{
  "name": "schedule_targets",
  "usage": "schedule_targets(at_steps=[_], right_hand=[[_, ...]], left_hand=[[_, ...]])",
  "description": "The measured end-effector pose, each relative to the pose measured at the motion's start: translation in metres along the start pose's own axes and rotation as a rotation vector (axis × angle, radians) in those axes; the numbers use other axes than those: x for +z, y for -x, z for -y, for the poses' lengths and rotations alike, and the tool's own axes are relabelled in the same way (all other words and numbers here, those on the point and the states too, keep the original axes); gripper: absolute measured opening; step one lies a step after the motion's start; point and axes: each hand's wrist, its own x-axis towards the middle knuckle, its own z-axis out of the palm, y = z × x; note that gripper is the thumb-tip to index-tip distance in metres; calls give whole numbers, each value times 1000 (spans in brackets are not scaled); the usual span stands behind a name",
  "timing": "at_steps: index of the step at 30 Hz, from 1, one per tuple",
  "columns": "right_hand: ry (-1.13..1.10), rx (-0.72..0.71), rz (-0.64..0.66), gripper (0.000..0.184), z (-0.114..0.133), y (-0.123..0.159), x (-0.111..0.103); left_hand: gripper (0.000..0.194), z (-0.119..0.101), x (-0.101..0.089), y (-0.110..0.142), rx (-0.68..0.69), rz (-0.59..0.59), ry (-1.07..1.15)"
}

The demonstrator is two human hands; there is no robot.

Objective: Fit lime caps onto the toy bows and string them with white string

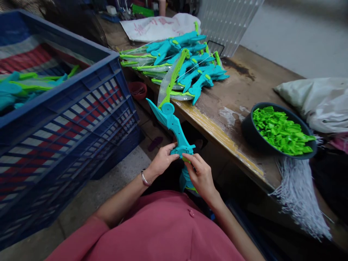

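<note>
We pinch the teal toy bow (174, 127) between left hand (162, 161) and right hand (199, 174); its long limb, rising above our hands, could twist loose and drop to the floor.

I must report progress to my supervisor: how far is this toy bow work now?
Done: a pile of teal-and-green plastic toy bows on the worn wooden table. In hand: left hand and right hand hold one teal bow. Left: a black bowl of green plastic pieces.
</note>
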Motion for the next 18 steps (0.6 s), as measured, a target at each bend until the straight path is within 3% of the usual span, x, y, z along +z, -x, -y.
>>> schedule_targets(at_steps=[2, 6, 12, 14, 18], right_hand=[[-97, 49, -25, 19, 3, 1, -4], [-292, 240, -197, 4, 2, 4, -5], [-658, 448, -221, 11, -4, 4, 6], [-562, 391, -229, 10, -5, 5, 9], [-166, 133, -291, 4, -6, 7, 12]], left_hand=[[46, -2, 3, -1, 5, 0, -12], [48, -3, 4, 1, -11, 5, -69], [48, 1, 3, 6, -26, 90, -20], [50, 3, 2, 7, -24, 104, -1], [54, 7, -1, 9, -32, 96, -2]])
